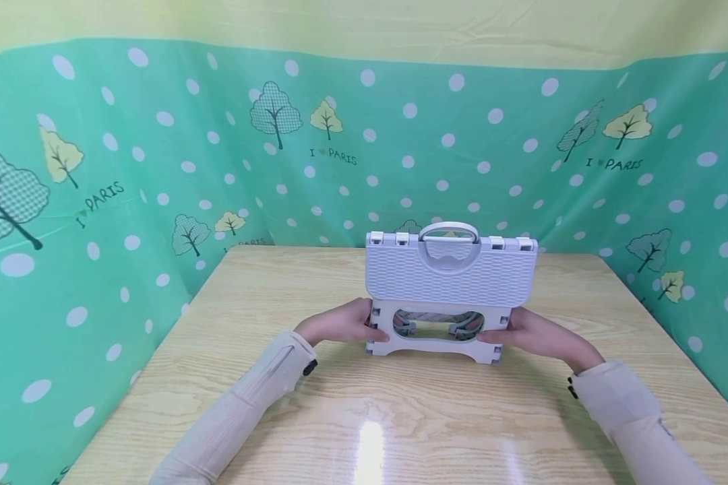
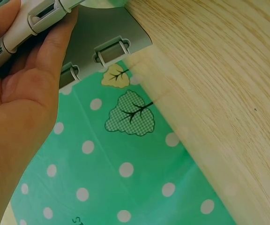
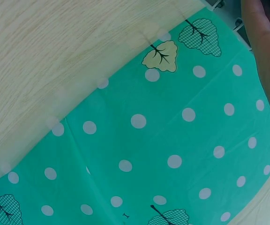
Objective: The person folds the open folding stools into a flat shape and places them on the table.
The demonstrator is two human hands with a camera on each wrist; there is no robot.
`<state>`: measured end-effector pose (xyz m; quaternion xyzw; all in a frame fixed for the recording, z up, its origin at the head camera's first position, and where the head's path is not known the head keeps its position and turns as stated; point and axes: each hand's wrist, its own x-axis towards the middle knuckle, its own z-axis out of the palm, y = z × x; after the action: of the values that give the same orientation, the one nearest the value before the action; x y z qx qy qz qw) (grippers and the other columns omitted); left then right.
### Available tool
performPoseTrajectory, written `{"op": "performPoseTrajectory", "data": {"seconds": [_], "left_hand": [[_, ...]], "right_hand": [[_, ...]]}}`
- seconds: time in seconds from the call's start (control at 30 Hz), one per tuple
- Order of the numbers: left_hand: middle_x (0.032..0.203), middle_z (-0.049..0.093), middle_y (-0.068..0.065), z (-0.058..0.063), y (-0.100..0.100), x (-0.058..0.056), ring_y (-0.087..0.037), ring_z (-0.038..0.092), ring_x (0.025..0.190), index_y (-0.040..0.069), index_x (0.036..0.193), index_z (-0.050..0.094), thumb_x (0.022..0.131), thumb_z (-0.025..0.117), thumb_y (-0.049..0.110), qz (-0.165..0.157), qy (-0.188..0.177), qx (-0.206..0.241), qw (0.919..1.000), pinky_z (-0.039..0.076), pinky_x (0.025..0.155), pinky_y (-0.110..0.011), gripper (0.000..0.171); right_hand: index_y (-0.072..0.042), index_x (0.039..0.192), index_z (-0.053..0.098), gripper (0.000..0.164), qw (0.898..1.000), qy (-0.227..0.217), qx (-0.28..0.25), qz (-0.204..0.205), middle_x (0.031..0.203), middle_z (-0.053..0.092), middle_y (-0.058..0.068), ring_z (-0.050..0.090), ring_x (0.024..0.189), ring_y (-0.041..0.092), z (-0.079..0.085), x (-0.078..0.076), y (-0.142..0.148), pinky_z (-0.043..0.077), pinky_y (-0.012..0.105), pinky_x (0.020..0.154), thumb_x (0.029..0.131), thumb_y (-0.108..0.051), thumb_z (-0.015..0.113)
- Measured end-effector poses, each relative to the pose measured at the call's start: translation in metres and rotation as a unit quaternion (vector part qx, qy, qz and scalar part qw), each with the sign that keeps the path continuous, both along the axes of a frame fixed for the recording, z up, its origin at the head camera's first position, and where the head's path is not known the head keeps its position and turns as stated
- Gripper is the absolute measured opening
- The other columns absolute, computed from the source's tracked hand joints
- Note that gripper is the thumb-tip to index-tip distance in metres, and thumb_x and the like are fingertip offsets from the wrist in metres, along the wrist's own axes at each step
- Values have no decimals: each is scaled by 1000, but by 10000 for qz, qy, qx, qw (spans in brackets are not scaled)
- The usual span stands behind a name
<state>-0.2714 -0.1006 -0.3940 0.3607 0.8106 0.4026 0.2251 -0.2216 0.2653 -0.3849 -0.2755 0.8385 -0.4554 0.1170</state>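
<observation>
A pale plastic folding stool (image 1: 400, 279) is held up before me, right of the middle in the head view. Its ribbed top panel is tipped toward me, with a loop handle (image 1: 449, 226) along the upper edge. Below it shows a leg panel (image 1: 437, 346) with an oval opening. My left hand (image 1: 346, 322) grips the left side of this leg panel, thumb in front and fingers behind. On the opposite side my right hand (image 1: 534, 331) grips it likewise. In the left wrist view the left hand (image 2: 29, 93) is curled round a hinged edge; the right wrist view cuts off most of the right hand (image 3: 261, 42).
The stool is over a light wood-grain table (image 1: 437, 417). A green polka-dot curtain (image 1: 315, 188) with printed trees hangs along the table's back and sides. A bright light reflection lies on the tabletop near me.
</observation>
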Motion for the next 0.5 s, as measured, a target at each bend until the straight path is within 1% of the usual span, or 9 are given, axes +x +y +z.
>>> {"op": "performPoseTrajectory", "data": {"seconds": [0.3, 0.5], "left_hand": [[123, 68, -9, 0, -1, 0, -11, 68, 103, 5, 141, 49, 92, 70, 5, -9, -25, -8, 10000, 56, 86, -27, 54], [124, 68, -11, 2, -1, 1, -13, 68, 104, 3, 142, 48, 92, 70, 4, -12, -56, 4, 10000, 56, 86, -27, 54]], "right_hand": [[-18, 156, 18, 84, 10000, 11, 12, 6, 144, 46, 20, 54, 121, 38, 0, 0, 0, 51, 30, 92, 93, -19, 72], [-18, 156, 19, 83, 9999, 98, 56, -10, 144, 47, 19, 54, 121, 37, -1, -1, 0, 51, 30, 92, 93, -19, 72]]}}
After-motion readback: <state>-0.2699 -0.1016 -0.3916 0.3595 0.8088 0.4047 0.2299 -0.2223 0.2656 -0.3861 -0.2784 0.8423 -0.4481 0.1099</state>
